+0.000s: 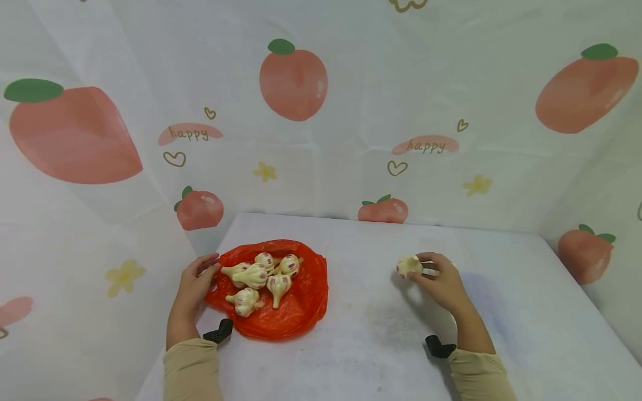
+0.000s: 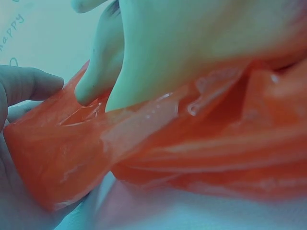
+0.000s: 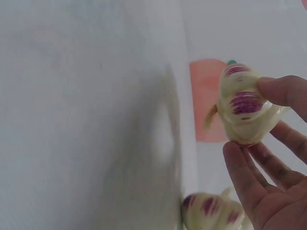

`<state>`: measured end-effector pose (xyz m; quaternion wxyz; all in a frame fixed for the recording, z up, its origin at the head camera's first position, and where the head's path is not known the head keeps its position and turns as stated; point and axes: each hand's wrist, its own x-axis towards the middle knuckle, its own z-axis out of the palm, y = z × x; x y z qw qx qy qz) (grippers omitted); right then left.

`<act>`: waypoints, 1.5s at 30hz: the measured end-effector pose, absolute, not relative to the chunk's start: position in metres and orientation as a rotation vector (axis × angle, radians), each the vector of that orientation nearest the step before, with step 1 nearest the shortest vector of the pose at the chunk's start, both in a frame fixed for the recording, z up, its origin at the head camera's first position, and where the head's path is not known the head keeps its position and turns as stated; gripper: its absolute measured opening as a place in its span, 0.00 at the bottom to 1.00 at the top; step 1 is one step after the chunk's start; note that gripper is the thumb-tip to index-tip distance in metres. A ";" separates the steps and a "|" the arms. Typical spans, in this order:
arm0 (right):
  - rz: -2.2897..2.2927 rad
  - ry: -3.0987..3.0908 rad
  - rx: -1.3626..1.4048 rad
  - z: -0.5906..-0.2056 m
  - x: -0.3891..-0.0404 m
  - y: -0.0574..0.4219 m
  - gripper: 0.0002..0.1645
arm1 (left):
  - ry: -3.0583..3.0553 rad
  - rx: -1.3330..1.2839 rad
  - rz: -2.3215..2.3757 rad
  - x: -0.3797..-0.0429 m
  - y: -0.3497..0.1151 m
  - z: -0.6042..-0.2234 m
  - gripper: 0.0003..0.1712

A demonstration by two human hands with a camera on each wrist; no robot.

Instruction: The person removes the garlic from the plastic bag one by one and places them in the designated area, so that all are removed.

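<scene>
My right hand holds a cream garlic bulb with purple streaks, pinched between thumb and fingertips above the table. Below those fingers in the right wrist view is a second garlic bulb, mostly hidden by the hand in the head view. On the left, my left hand grips the near-left edge of a red plastic bag, its film bunched against the palm. Several garlic bulbs lie heaped on the bag. Their pale stems loom close in the left wrist view.
The white table carries the bag on its left side. Behind and beside it hangs a white curtain printed with peaches, flowers and hearts. A black wrist mount sits by each beige sleeve.
</scene>
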<state>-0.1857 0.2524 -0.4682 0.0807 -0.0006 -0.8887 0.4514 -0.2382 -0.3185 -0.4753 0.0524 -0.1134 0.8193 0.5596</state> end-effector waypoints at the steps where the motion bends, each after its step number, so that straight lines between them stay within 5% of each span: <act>1: 1.337 -2.660 -0.011 -0.468 -0.185 0.254 0.32 | 2.490 -0.340 1.703 -0.238 -0.319 -0.475 0.33; 45: 1.229 -2.751 0.127 -0.466 -0.184 0.255 0.23 | 2.443 -0.356 1.738 -0.242 -0.318 -0.478 0.33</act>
